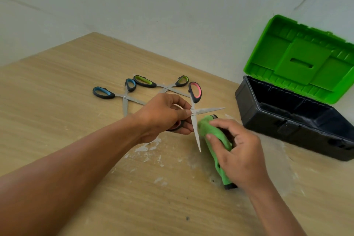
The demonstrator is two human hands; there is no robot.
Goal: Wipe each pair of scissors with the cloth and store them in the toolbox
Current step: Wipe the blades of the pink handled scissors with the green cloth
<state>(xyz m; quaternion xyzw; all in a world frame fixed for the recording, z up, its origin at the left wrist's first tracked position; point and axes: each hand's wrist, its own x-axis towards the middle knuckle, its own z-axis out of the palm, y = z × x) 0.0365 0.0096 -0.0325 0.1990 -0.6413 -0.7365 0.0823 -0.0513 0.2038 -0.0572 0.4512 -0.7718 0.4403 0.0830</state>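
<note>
My left hand [162, 115] grips a pair of pink-handled scissors [195, 119] near the pivot, blades spread wide above the table. One blade points right, the other points down toward me. My right hand [235, 151] holds a bunched green cloth [207, 128] just right of the lower blade. Blue-handled scissors [124, 96] and green-handled scissors [162, 85] lie open on the table behind my left hand. The toolbox [268, 117] is black with its green lid [298, 59] standing open at the right.
The wooden table [67, 101] carries white dusty smears [147, 147] under and around my hands. A pale wall [153, 5] runs behind the table and the toolbox lid leans near it.
</note>
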